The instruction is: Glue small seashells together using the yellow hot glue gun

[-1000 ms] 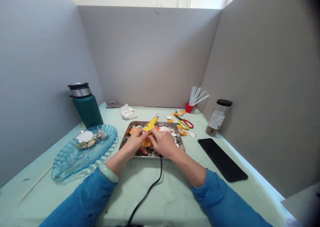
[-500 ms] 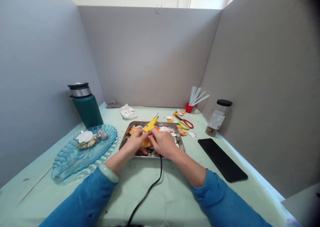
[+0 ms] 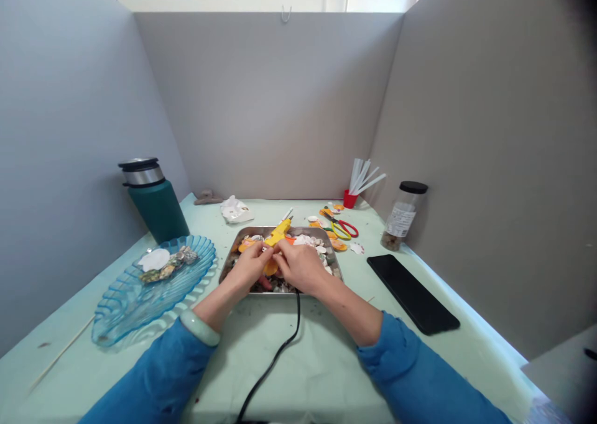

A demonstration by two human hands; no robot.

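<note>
My left hand (image 3: 249, 266) and my right hand (image 3: 302, 267) meet fingertip to fingertip over a metal tray (image 3: 224, 275). Both are closed in a pinch, and what lies between the fingertips is too small or hidden to name. Right behind and beneath them is a yellow glue gun (image 3: 280, 232), its nozzle pointing up and away. Its black cord (image 3: 280, 351) runs out over the tray's near edge toward me. Shells and pebbles (image 3: 323, 252) fill much of the tray, partly covered by my hands.
To the left are a blue glass dish (image 3: 135, 303) holding shells, a green bottle (image 3: 161, 209) and a thin stick (image 3: 60, 355). Crumpled white paper (image 3: 236, 210) lies behind. Rightward are scissors (image 3: 344, 228), glue sticks in a red cup (image 3: 351, 199), a jar (image 3: 403, 216) and a black phone (image 3: 413, 293).
The whole view has shifted slightly. My hands stay pinched together over the tray, with only slight finger movement.
</note>
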